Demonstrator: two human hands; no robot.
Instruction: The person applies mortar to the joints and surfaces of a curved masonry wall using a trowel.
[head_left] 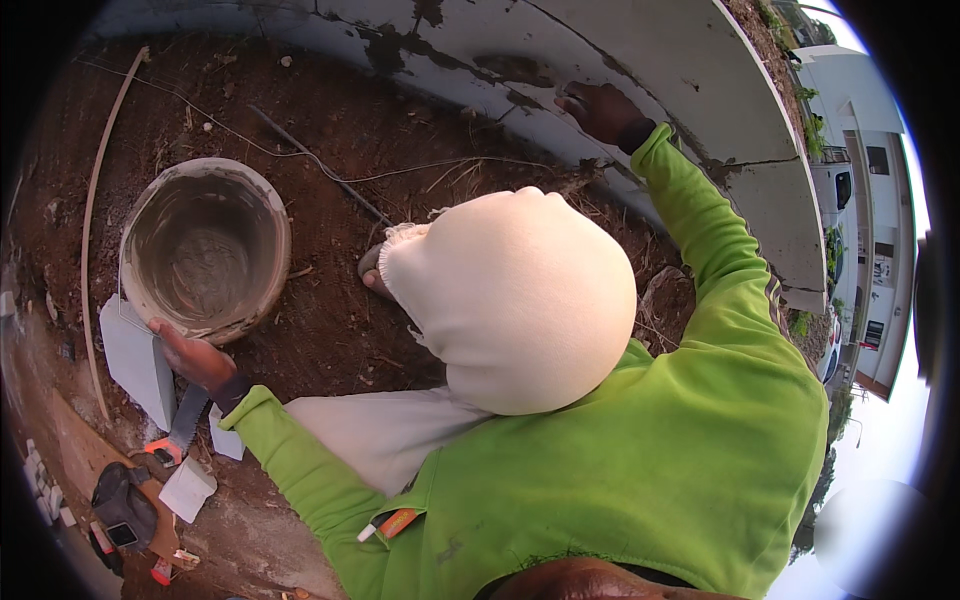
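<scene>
Largest, reddish soil (pixel 340 340), strewn with twigs and thin wire. Next, a pale wall (pixel 720 90), bowed by the fisheye, with dark, damp-looking patches and thin joint lines. Then the bucket (pixel 275 230), upright on the soil at far left, well apart from the wall, rim smeared grey, mortar-like residue low inside. Just beside it, on the near side, a white block (pixel 132 350). Close below, a handsaw (pixel 187 415), orange-handled, partly behind the left wrist.

Smaller, the hands. Right hand (pixel 603 112) raised to the wall beside a dark patch, fingers partly bent; cannot tell whether holding anything. Left hand (pixel 200 362) at the bucket's near edge, fingers close together; cannot tell whether closed on the rim or only resting there. Smallest, the bucket's wire handle (pixel 121 290), hanging down toward the block.

Step in hand, by judgement: mortar work at the wall, bucket within reach. For any shift of the bucket, calls for a sure hold on rim or handle, clear of saw and block.
</scene>
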